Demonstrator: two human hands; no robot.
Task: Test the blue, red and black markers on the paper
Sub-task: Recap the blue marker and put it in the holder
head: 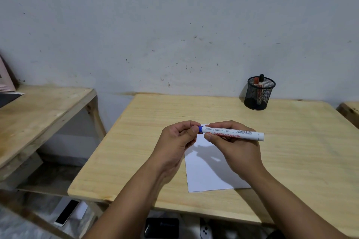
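Observation:
I hold the blue marker (pixel 242 133) level above the table, a white barrel with red print. My right hand (pixel 231 147) grips its barrel. My left hand (pixel 177 137) pinches the blue cap (pixel 200 128) at its left end; the cap is mostly hidden by the fingers. Under both hands lies a white sheet of paper (pixel 207 172), with no marks on the part I can see. At the back right stands a black mesh pen cup (pixel 259 93). It holds the red marker (pixel 256 81) and the black marker (pixel 261 81), both upright.
The light wooden table (pixel 136 151) runs to the wall. A lower wooden shelf (pixel 38 110) stands to the left. On the floor lie a phone (pixel 67 212) and dark objects (pixel 162 227) near the table's front edge.

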